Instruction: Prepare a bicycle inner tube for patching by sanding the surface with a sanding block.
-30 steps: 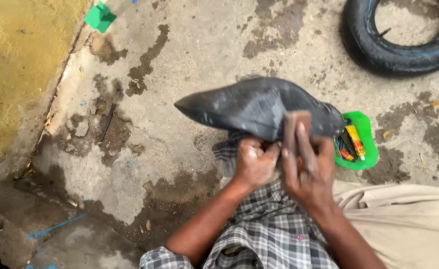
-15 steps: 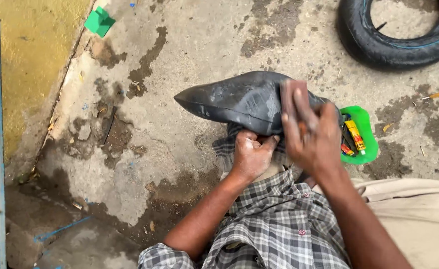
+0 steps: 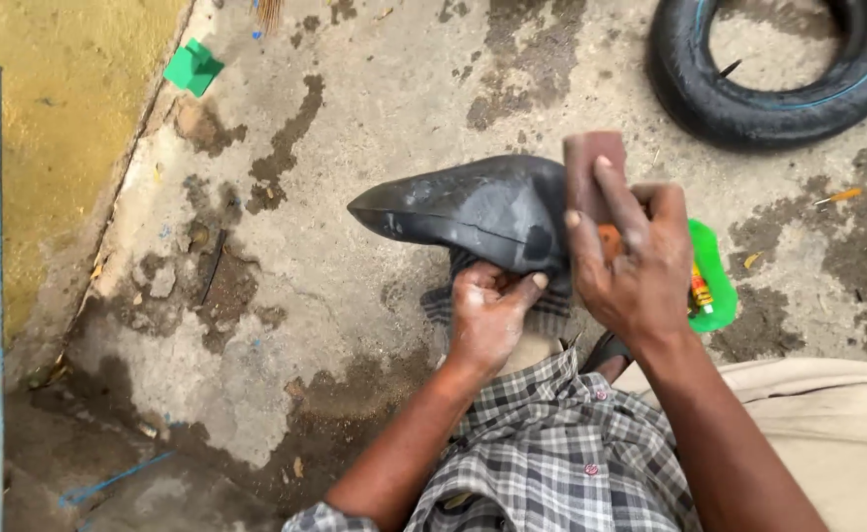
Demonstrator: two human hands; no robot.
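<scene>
The tyre lies on the floor, well apart from your work. A black tube rests over your knee; your left hand pinches its lower edge. Your right hand clamps a brown block against it.

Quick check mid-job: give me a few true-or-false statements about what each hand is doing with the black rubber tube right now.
1. The left hand pinches the lower edge of the folded black rubber inner tube. True.
2. The right hand presses a brown rectangular rubbing block against the tube. True.
3. The black tyre lies across the person's lap. False: it lies on the concrete ground at upper right, apart from both hands.
4. The green plastic tray sits left of the tube. False: it sits to the right, partly behind the right hand.
</scene>
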